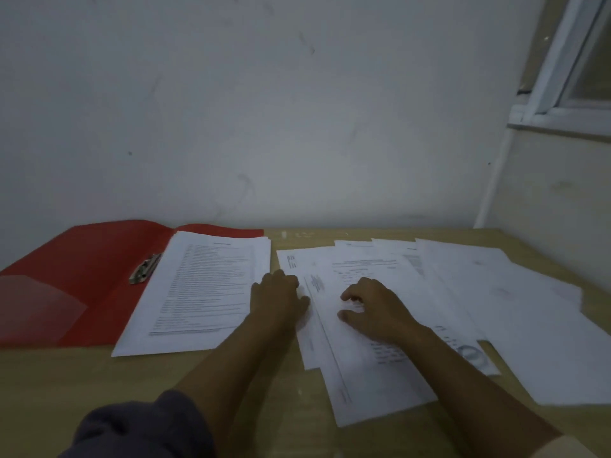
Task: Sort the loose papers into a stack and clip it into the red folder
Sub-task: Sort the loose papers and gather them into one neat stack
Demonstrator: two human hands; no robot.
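Red folder (82, 259): lying open flat at 10 o'clock on the desk (99, 385), far edge touching the wall (264, 110); clear inner pocket showing at its near left corner.
Metal clip (145, 268): sitting along the folder's spine, just beside the stack's left edge; not closing over any sheet, as far as can be made out.
Sorted stack (205, 292): resting on the folder's right half, near corner overhanging onto the desk; edges roughly squared, printed side up.
Loose papers (463, 309): fanning out from 12 to 3 o'clock, overlapping one another at differing angles.
Left hand (277, 299): lying knuckles-up on the left edge of the loose papers, fingers curling down onto the paper; pinching or merely pressing, cannot tell.
Right hand (370, 309): resting on the nearest loose sheet, fingers bent and slightly spread, thumb pointing toward the left hand; lifting nothing.
Progress, judged: part of the sorting appearing done; many sheets waiting to be gathered, clipping yet to come.
Hard to make out: printed text blurring beyond reading; sheet count in either pile uncountable; fingertips of both hands hiding beneath the knuckles; right edge of the loose papers running out of view; dim lighting.
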